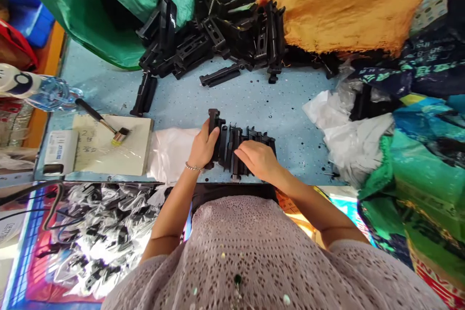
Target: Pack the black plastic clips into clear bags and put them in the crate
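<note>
Near the front edge of the speckled blue table (286,121), several long black parts (236,155) stand side by side in a row. My left hand (204,147), with a bracelet at its wrist, is closed on a black part (214,118) at the row's left end. Over the middle and right of the row lies my right hand (258,159), its fingers together and touching a black part; whether it grips it is hidden. Farther back, a loose pile of similar black parts (192,51) spills between a green sack (127,53) and an orange sack (348,5).
At the left are a water bottle (47,92), a brush (94,111) on a cardboard pad (134,155), a small white box (60,150) and white plastic (170,150). Crumpled white bags (356,145) lie right. A basket of bagged parts (105,232) stands below left.
</note>
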Demonstrator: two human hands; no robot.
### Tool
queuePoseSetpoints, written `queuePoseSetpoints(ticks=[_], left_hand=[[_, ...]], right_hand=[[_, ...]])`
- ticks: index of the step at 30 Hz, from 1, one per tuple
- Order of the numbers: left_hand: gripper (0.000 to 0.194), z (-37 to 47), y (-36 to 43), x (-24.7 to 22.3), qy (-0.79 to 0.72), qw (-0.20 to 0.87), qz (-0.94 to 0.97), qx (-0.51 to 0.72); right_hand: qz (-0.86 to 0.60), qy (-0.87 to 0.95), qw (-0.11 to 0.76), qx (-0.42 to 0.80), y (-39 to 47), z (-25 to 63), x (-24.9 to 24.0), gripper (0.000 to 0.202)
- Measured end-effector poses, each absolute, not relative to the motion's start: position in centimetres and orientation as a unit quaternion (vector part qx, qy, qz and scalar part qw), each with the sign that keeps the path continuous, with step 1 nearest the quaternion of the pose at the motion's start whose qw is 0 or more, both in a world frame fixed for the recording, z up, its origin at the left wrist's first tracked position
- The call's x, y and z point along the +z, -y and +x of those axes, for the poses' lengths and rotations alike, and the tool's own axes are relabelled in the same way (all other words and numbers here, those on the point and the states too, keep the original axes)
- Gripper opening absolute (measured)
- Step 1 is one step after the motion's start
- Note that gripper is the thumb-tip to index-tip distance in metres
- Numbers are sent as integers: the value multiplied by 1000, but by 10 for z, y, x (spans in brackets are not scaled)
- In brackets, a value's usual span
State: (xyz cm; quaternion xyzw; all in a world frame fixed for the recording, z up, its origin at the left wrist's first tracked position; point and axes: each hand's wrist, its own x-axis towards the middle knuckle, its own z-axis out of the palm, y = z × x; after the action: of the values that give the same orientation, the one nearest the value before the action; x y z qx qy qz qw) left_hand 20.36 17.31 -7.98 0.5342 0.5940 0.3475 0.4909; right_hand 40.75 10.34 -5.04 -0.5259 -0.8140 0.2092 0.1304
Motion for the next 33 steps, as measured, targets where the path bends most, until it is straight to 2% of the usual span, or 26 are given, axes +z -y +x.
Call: queuePoseSetpoints(ticks=[2, 4, 8, 12, 14, 16, 18, 21, 24, 27, 30, 33], left_hand=[[49, 197, -171, -89, -623, 456, 590, 237], [49, 197, -168, -100, -627, 461, 595, 202], [53, 219, -164, -121, -599, 500, 542, 310], [60, 241, -152, -114, -593, 496, 453, 444], [59, 246, -140, -98, -589, 481, 431, 486], [54, 244, -126, -82, -563, 484, 459, 488], [50, 232, -114, -72, -530, 481, 532, 453], [44, 194, -107, -76, -586, 344, 626, 382], [29, 149, -111, -96, -694, 205, 634, 274], [16, 118, -119, -113, -705, 271, 608, 243], [19, 104, -124, -118, -687, 383, 515, 341], [28, 100, -123, -113, -657, 433, 455, 418]], right_hand=[[-583, 787, 127, 155, -86, 424, -61, 36], [-621, 768, 106, 113, -79, 440, -75, 49], [-613, 774, 96, 124, -99, 469, -89, 52], [-606, 755, 203, 145, -119, 463, -66, 42], [-605, 720, 258, 222, -114, 441, -53, 51], [-577, 688, 267, 350, -104, 415, -48, 65], [-554, 637, 269, 464, -96, 398, -51, 62], [-513, 504, 325, 614, -96, 392, -61, 41], [-441, 390, 350, 729, -103, 394, -65, 41], [-401, 334, 348, 779, -109, 381, -62, 49], [-357, 281, 335, 825, -117, 352, -60, 50], [-324, 240, 297, 866, -128, 320, -65, 43]])
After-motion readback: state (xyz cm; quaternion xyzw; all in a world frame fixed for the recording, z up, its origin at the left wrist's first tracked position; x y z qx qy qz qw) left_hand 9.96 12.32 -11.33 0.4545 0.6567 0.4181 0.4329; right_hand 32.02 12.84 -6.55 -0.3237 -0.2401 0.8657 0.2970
